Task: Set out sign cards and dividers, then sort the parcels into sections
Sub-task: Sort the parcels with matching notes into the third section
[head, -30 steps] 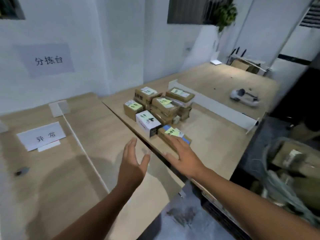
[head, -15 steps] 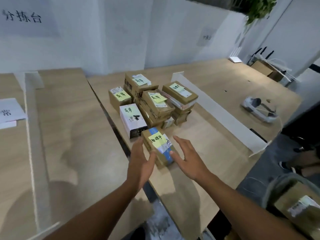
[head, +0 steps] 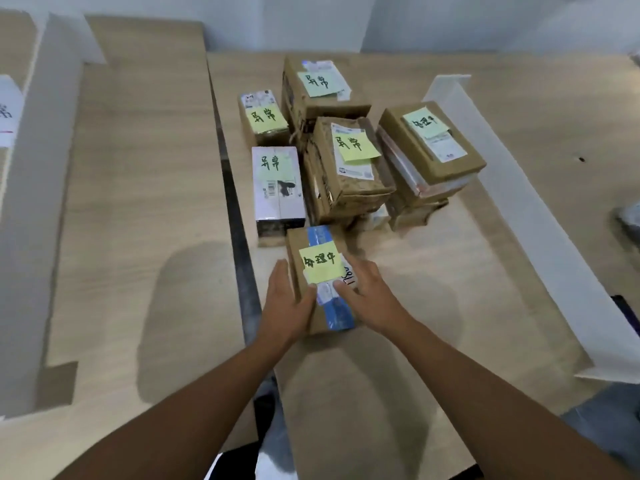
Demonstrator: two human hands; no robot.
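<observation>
Both hands are on the near parcel (head: 300,242), a brown carton with a blue tape strip and a yellow-green sticky note (head: 320,266) on top. It sits on the right desk (head: 450,271), close to the desk's left edge and beside the dark gap (head: 239,220) that parts it from the left desk (head: 138,168). Left hand (head: 287,306): thumb over the top face by the note, fingers (head: 278,275) narrow, laid along the carton's left side. Right hand (head: 367,289): thumb on the top face, fingers (head: 363,268) drawn in against the right side. We read a two-handed hold; we cannot tell whether the carton is lifted off the desk. At 11 o'clock from it, just beside, lies a white box (head: 277,188), with a small carton (head: 263,119) beyond that. At 12 o'clock we note a middle stack (head: 349,168) and, behind it, a large carton (head: 318,88). At 1 o'clock stands a right stack (head: 429,143). All of these carry handwritten notes. A white divider (head: 519,202) runs past at 3 o'clock, and a second divider (head: 38,168) crosses the left desk at 9 o'clock.
</observation>
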